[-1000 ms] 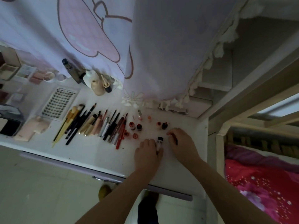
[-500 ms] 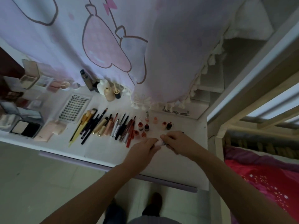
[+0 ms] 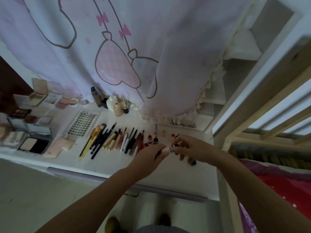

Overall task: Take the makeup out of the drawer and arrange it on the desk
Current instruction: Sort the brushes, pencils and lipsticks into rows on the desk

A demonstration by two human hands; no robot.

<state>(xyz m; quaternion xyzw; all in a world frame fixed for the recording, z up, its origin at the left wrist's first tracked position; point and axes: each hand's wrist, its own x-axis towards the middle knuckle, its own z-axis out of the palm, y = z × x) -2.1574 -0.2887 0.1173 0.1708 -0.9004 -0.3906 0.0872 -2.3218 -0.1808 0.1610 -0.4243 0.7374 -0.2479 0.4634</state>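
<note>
A small white makeup tube [image 3: 167, 149] is held above the white desk [image 3: 175, 172], pinched between both hands. My left hand [image 3: 149, 156] grips its left end and my right hand [image 3: 193, 148] pinches its dark-capped right end. A small dark item [image 3: 193, 163] shows under my right fingers. On the desk to the left lie a row of brushes, pencils and lipsticks [image 3: 114, 140] and several small red bottles [image 3: 152, 140].
Compacts and palettes [image 3: 33, 143] fill the desk's left end, with a lash tray [image 3: 83, 123] and bottles [image 3: 117, 108] at the back. A pink printed curtain [image 3: 117, 56] hangs behind. A bed with red bedding [image 3: 277, 182] stands right. The shut drawer front [image 3: 94, 175] runs below the desk edge.
Both hands lifted off the desk and came together on the small white tube. The camera tilted up, showing more curtain.
</note>
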